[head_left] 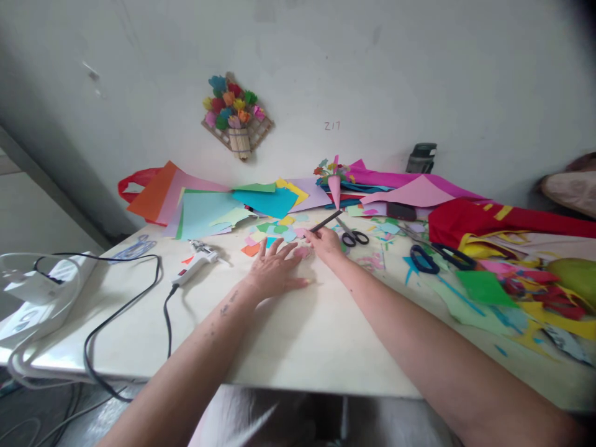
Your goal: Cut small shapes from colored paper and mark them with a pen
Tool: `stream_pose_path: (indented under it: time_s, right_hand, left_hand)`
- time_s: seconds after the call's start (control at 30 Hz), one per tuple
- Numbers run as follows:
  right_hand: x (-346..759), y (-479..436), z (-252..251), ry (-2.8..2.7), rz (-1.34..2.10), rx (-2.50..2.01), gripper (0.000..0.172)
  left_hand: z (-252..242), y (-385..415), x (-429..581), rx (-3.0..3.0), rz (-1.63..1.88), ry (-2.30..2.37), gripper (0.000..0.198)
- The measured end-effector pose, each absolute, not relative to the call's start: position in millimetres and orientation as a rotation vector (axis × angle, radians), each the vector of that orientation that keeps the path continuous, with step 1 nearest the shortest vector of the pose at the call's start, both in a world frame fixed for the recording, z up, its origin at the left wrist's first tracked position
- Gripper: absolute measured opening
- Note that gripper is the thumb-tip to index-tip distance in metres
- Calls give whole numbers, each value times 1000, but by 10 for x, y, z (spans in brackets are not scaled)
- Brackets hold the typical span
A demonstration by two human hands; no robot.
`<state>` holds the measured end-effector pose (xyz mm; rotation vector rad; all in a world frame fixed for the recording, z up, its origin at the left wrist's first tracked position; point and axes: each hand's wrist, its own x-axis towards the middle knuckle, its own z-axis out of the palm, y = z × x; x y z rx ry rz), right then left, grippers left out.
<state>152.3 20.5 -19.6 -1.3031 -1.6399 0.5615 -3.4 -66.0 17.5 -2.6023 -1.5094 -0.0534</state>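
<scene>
My right hand [325,245] is closed around a slim dark pencil [327,220], which points up and to the right. Flat on the table lies my left hand [278,270], its fingers spread, beside a small pink paper piece [303,251] between the two hands. Several cut paper pieces in green, blue and yellow lie just beyond my fingertips, with an orange scrap [250,249] to the left. Small black-handled scissors [355,238] rest to the right of my right hand.
A glue gun [195,264] lies at left, its cord running toward a power strip [44,304]. Coloured sheets [205,211] line the back. Larger scissors [424,259], red fabric [484,217] and paper scraps sit at right. A paper flower cone [334,186] stands behind.
</scene>
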Motion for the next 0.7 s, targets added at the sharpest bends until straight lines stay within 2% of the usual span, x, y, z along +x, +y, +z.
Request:
stream_pose_path:
  time_s: [0.3, 0.7]
  right_hand:
    - [1544, 136, -100, -1712, 517, -1465, 31]
    - [1512, 156, -140, -1829, 502, -1471, 30]
  left_hand:
    - [196, -645, -39, -2629, -69, -1386, 57]
    - [233, -668, -1, -2626, 14, -1459, 63]
